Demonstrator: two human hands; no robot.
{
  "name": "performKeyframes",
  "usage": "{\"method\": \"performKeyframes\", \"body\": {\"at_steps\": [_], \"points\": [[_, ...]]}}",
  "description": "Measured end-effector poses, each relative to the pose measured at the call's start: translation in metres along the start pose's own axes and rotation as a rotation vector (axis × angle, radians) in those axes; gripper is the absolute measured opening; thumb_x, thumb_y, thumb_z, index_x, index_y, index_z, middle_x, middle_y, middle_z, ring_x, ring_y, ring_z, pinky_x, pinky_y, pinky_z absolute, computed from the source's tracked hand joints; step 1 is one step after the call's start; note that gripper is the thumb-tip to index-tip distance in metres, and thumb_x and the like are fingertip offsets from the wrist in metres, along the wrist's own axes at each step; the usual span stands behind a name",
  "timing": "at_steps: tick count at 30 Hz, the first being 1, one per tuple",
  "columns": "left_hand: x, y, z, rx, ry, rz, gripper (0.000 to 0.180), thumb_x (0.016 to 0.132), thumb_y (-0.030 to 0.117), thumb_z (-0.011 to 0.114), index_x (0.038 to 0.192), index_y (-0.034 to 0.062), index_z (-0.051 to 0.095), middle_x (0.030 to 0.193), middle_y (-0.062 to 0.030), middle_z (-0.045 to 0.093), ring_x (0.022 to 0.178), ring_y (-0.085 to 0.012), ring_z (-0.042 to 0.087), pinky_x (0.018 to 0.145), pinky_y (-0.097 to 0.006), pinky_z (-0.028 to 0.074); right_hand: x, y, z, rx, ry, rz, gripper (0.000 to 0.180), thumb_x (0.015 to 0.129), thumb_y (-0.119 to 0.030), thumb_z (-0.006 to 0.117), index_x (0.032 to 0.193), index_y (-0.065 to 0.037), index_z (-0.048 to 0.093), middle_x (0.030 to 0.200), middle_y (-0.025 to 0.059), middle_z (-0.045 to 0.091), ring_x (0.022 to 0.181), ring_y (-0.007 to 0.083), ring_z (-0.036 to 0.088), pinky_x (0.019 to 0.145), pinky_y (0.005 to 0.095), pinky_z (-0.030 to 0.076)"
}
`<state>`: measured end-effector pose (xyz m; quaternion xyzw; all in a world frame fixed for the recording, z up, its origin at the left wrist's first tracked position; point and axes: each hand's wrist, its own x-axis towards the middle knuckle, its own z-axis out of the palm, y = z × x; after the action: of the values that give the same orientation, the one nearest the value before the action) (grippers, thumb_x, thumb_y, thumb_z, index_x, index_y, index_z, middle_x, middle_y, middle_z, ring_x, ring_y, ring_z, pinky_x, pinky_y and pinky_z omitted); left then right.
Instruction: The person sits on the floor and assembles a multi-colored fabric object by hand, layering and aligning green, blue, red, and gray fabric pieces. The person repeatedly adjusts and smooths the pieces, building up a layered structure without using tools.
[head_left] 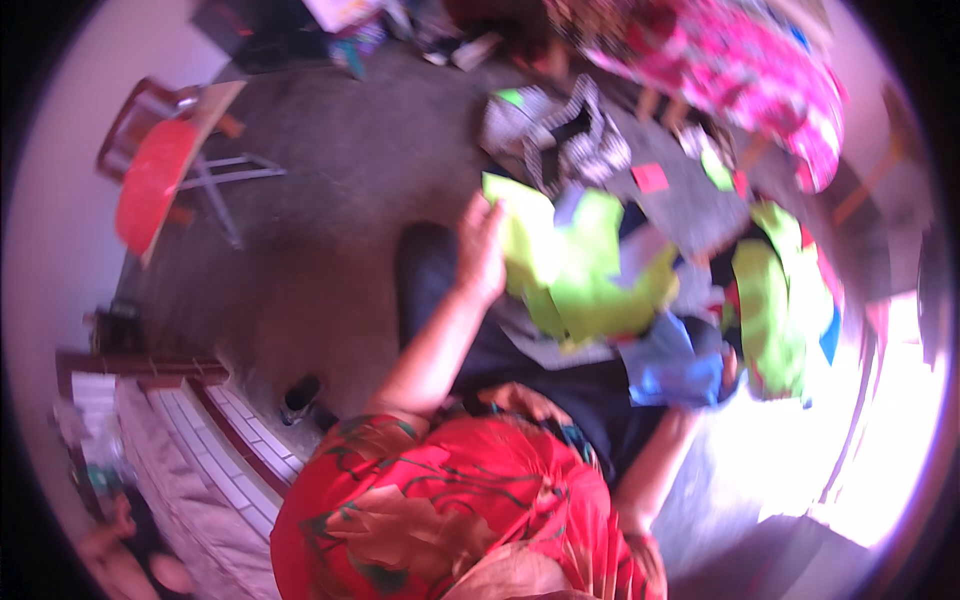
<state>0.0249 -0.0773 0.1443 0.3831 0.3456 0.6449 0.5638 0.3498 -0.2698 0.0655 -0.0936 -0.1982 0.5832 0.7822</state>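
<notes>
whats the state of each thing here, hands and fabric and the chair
left hand: raised, gripping the edge of the lime green fabric
right hand: closed on the blue cloth
lime green fabric: lifted, crumpled, blurred
blue cloth: bunched up
black and white patterned cloth: lying loose on the floor
folding chair: standing unfolded, red seat
pink paper piece: flat on the floor

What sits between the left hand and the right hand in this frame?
In the head view, lime-green fabric spans the stretch between the left hand, which touches its edge, and the right hand, which is at a blue cloth.
</notes>
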Motion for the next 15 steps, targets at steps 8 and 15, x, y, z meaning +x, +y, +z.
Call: {"method": "performKeyframes", "body": {"at_steps": [8, 15], "points": [[0.018, -0.07, 0.045, -0.033, -0.231, -0.133, 0.036, 0.098, 0.019, 0.048, 0.13, 0.0012, 0.049, 0.115, -0.0065, 0.059, 0.101, -0.0119, 0.056, 0.088, -0.027, 0.045, 0.018, -0.002, -0.014, 0.163, -0.094, -0.061, 0.036, 0.088, -0.035, 0.06, 0.064, -0.018, 0.041, 0.061, 0.001, 0.038, 0.056, 0.0138, 0.042, 0.049, 0.0284, 0.033], [0.022, -0.12, 0.098, -0.421, -0.362, -0.498, 0.038, 0.096, 0.015, 0.049, 0.133, 0.0061, 0.045, 0.123, -0.0085, 0.057, 0.113, -0.0201, 0.055, 0.097, -0.037, 0.043, 0.023, -0.007, -0.03, 0.189, -0.16, -0.056, 0.03, 0.091, -0.037, 0.058, 0.072, -0.018, 0.045, 0.07, 0.0039, 0.046, 0.068, 0.0168, 0.049, 0.058, 0.0301, 0.041]]}}
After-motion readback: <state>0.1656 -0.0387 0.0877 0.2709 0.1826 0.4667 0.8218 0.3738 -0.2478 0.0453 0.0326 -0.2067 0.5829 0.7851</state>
